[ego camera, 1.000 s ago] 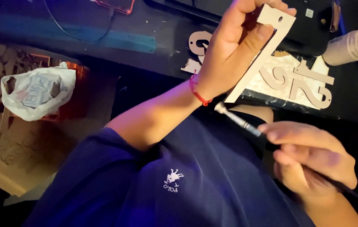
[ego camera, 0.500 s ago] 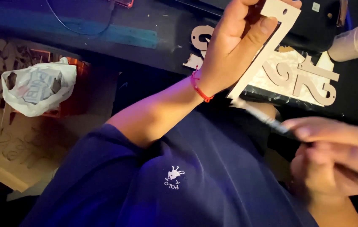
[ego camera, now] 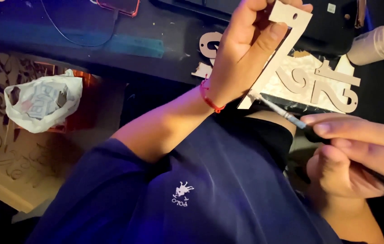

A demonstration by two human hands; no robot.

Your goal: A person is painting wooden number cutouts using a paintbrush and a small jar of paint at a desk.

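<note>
Pale wood shows first at the far left, where a carved panel [ego camera: 2, 149] with cut-out scrollwork lies on the floor area beside the dark worktable [ego camera: 110, 58]. A white plastic bag [ego camera: 43, 101] sits crumpled on the panel's upper part, against an orange-red object whose kind cannot be made out. Above, a thin cable [ego camera: 72, 40] trails across the table toward a red-edged device [ego camera: 117, 5] at the top edge. Centre frame is filled by the person's dark blue shirt [ego camera: 210, 194] with a small white emblem. The left hand [ego camera: 241, 54], a red cord bracelet [ego camera: 210, 97] on its wrist, is raised over the table edge and grips a long, pale wooden cut-out piece [ego camera: 277, 54], thumb pressed on its face, fingers closed behind; the piece stands tilted, its upper end with a small hole at the top. A thin paintbrush [ego camera: 286, 115] touches the piece's lower end with its tip. Behind lie more wooden cut-outs: a looped figure [ego camera: 210, 45] and curved figures [ego camera: 336, 86] on a pale sheet. A roll of tape [ego camera: 377, 43] lies at the upper right. The right hand [ego camera: 354, 158] pinches the brush handle between thumb and fingers, low at the right.
</note>
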